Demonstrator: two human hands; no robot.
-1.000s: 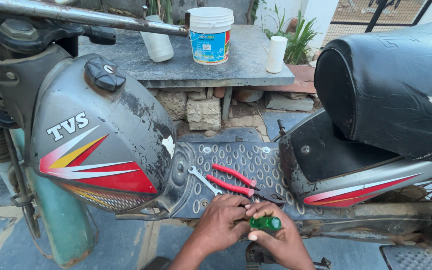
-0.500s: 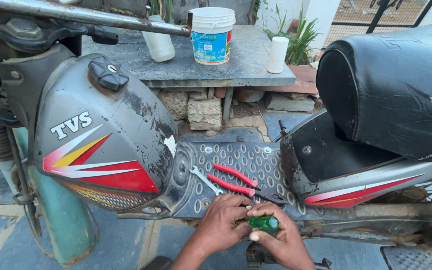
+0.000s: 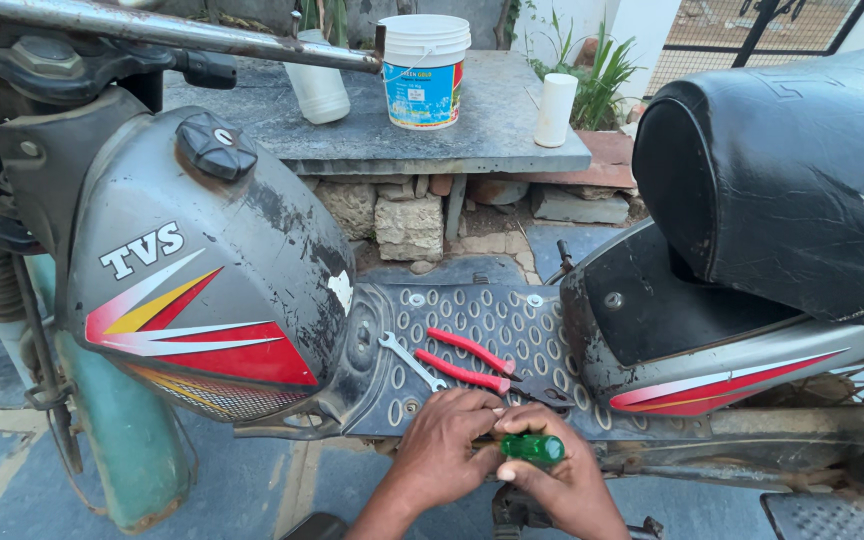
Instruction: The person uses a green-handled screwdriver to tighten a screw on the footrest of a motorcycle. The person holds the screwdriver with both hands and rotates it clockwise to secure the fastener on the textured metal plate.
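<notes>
- One green-handled screwdriver (image 3: 532, 447) is held at the near edge of the moped's footboard, its handle lying crosswise between two bare hands.
- The right hand (image 3: 562, 480) is seen wrapped around the green handle, fingers curled tight; the left hand (image 3: 444, 445) is closed narrowly over the tool's other end, whose tip is hidden beneath the fingers.
- Just beyond the knuckles, one pair of red-handled pliers (image 3: 472, 362) and one small steel spanner (image 3: 411, 360) are laid side by side on the footboard (image 3: 497, 310), a grey plate stamped with oval treads.
- The footboard is flanked by one grey fuel tank (image 3: 202, 270) with red, yellow and white stripes and a black filler cap (image 3: 215, 146) on the left, and by one black seat (image 3: 782, 190) above a striped grey side panel on the right.
- A rusted metal bar (image 3: 152, 30) is seen crossing the top left, above the tank.
- Behind the moped, a grey stone slab (image 3: 402, 135) is carried on stacked rough stones; three containers are stood on it: one white plastic bottle (image 3: 317, 90), one white bucket with a blue label (image 3: 424, 70) and one small white cylinder (image 3: 555, 110).
- The scene is set outdoors on paved ground, with green plants (image 3: 597, 75) and a metal mesh gate (image 3: 752, 40) farthest back.
</notes>
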